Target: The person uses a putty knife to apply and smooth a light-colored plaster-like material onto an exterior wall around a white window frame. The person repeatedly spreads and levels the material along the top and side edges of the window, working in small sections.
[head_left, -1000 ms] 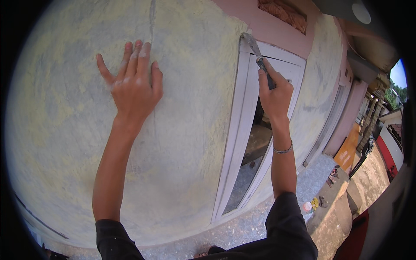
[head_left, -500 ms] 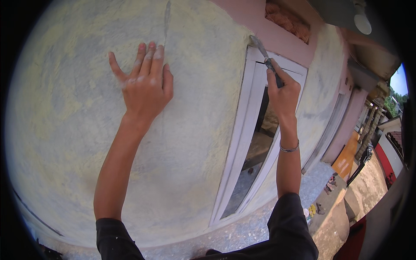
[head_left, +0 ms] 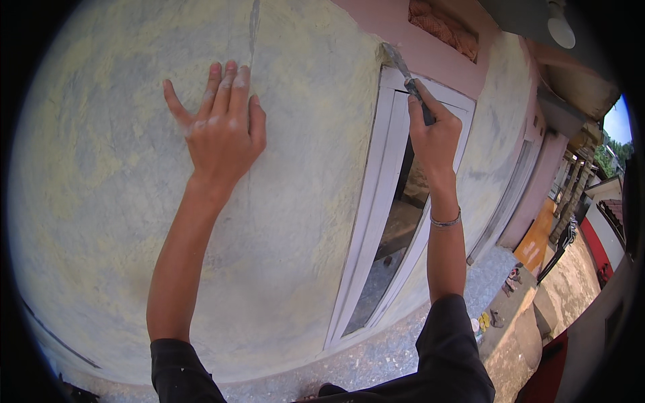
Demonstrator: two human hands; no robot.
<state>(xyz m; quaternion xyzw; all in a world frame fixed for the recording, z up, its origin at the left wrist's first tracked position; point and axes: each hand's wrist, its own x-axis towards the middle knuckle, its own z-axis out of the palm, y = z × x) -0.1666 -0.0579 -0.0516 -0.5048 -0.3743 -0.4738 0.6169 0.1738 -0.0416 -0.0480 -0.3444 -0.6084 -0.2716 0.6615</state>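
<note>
My left hand [head_left: 225,134] lies spread against the patchy yellow and grey plastered wall [head_left: 302,188], its fingers dusted with white. Just above its fingertips a darker grey vertical streak [head_left: 254,30] runs up the plaster. A scraper [head_left: 401,65] with a dark handle is gripped in my right hand [head_left: 435,131], whose fingers wrap round the handle. The blade's tip meets the wall at the upper left corner of the white window frame [head_left: 383,134], where plaster borders pink paint [head_left: 376,17]. A bracelet circles my right wrist.
Narrow glass [head_left: 393,248] sits within the frame, below my right hand. A vent opening [head_left: 443,30] and a light bulb [head_left: 560,27] are higher up. Speckled floor tiles [head_left: 376,359] run along the wall's foot, with footwear [head_left: 496,319] at the right.
My right hand and the scraper have shifted slightly left and up along the frame's corner. My left hand stays flat on the wall, nearly in place.
</note>
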